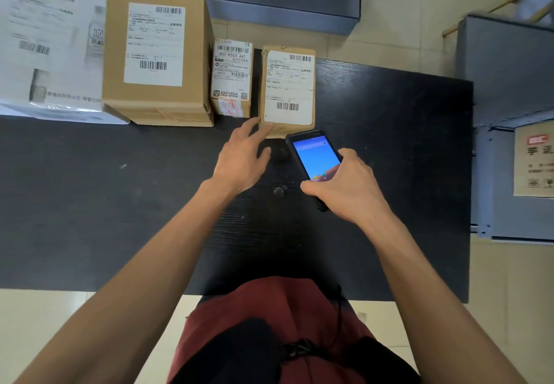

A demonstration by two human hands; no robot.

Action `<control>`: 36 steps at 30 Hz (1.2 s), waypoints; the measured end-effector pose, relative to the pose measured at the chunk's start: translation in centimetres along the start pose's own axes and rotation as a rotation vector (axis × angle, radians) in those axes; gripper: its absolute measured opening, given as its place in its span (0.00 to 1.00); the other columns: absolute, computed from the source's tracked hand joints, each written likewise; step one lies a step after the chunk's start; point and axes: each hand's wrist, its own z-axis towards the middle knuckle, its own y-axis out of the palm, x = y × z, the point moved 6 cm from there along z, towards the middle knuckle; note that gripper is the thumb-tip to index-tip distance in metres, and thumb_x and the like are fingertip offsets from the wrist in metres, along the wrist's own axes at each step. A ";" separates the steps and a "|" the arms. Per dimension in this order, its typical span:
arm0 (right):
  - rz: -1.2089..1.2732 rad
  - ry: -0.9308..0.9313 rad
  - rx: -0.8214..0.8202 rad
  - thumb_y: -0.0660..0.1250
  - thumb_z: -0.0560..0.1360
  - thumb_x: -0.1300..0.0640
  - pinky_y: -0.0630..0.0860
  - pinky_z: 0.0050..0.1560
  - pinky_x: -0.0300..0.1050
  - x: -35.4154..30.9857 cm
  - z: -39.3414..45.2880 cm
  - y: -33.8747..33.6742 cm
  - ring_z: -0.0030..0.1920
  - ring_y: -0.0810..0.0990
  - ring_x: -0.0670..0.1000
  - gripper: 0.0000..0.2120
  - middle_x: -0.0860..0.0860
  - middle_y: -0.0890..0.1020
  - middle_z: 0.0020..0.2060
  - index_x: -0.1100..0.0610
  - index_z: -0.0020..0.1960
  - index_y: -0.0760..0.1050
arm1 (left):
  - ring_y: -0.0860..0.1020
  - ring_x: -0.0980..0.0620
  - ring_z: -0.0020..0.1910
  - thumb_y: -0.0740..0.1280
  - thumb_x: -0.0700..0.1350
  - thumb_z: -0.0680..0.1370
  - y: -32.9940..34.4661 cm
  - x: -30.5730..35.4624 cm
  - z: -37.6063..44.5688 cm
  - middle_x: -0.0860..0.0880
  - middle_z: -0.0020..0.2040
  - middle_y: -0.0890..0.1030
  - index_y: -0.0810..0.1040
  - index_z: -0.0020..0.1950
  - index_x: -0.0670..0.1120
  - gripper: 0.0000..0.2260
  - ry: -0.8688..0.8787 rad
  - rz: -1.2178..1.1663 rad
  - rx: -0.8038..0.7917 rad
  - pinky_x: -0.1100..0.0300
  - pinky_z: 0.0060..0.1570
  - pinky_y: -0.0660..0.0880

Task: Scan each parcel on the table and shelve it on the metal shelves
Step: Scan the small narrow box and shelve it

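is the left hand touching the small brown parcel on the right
Touching: in the head view the left hand's fingertips rest on the parcel's near corner.

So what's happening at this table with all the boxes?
A person is scanning parcels. The right hand grips a black handheld scanner with a blue screen, while the left hand reaches open-fingered to the flat brown cardboard parcel, fingertips at its near corner. Three more labelled parcels wait in a row on the black table.

Pale tiled floor (398, 24), wooden broom handle (497, 3) at upper right, red shorts (269, 308) below.
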 end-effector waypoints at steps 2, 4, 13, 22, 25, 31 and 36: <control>0.010 -0.005 0.005 0.77 0.65 0.44 0.77 0.46 0.49 0.1 -0.1 0.1 0.54 0.76 0.49 0.48 0.49 0.76 0.57 0.55 0.78 0.59 | 0.63 0.44 0.77 0.64 0.46 0.83 0.0 0.0 0.0 0.47 0.80 0.63 0.66 0.80 0.52 0.24 -0.003 -0.008 0.002 0.44 0.71 0.70; 0.019 -0.010 0.009 0.77 0.65 0.44 0.76 0.46 0.49 0.2 -0.1 0.2 0.54 0.76 0.49 0.48 0.49 0.76 0.56 0.55 0.78 0.59 | 0.63 0.44 0.77 0.64 0.47 0.83 -0.1 0.0 0.1 0.47 0.80 0.63 0.66 0.80 0.52 0.25 -0.007 -0.008 0.002 0.44 0.72 0.69; -0.031 -0.027 0.035 0.76 0.67 0.47 0.77 0.60 0.58 2.2 0.2 2.6 0.66 0.71 0.54 0.49 0.52 0.72 0.66 0.54 0.80 0.54 | 0.64 0.43 0.76 0.64 0.47 0.83 -0.3 0.2 -0.3 0.47 0.79 0.64 0.67 0.79 0.51 0.24 0.010 -0.012 0.011 0.43 0.70 0.70; -0.127 0.001 0.131 0.78 0.68 0.47 0.71 0.63 0.57 5.4 1.2 9.6 0.70 0.67 0.58 0.55 0.56 0.68 0.71 0.57 0.82 0.47 | 0.64 0.45 0.77 0.64 0.47 0.83 0.1 -1.1 -2.4 0.47 0.79 0.66 0.68 0.79 0.50 0.23 -0.021 -0.007 -0.014 0.46 0.72 0.69; -0.167 -0.010 0.166 0.78 0.68 0.47 0.72 0.62 0.58 5.7 1.4 11.2 0.67 0.69 0.58 0.54 0.57 0.69 0.68 0.58 0.82 0.49 | 0.65 0.46 0.76 0.64 0.47 0.83 0.2 -1.1 -2.9 0.47 0.78 0.67 0.69 0.78 0.49 0.23 -0.009 -0.019 -0.019 0.49 0.71 0.68; -0.185 -0.008 0.214 0.78 0.67 0.50 0.74 0.60 0.58 6.2 1.9 12.8 0.65 0.70 0.60 0.50 0.57 0.67 0.70 0.60 0.80 0.54 | 0.66 0.47 0.75 0.65 0.46 0.83 -0.3 -0.8 -2.7 0.47 0.77 0.69 0.69 0.78 0.48 0.22 0.017 -0.079 0.008 0.52 0.70 0.70; -0.215 -0.003 0.226 0.78 0.68 0.48 0.73 0.62 0.57 6.8 2.6 13.0 0.68 0.69 0.60 0.48 0.56 0.65 0.74 0.60 0.79 0.57 | 0.66 0.46 0.75 0.66 0.45 0.82 -0.3 -0.3 -2.1 0.47 0.78 0.68 0.69 0.78 0.48 0.23 0.076 -0.055 -0.021 0.47 0.66 0.74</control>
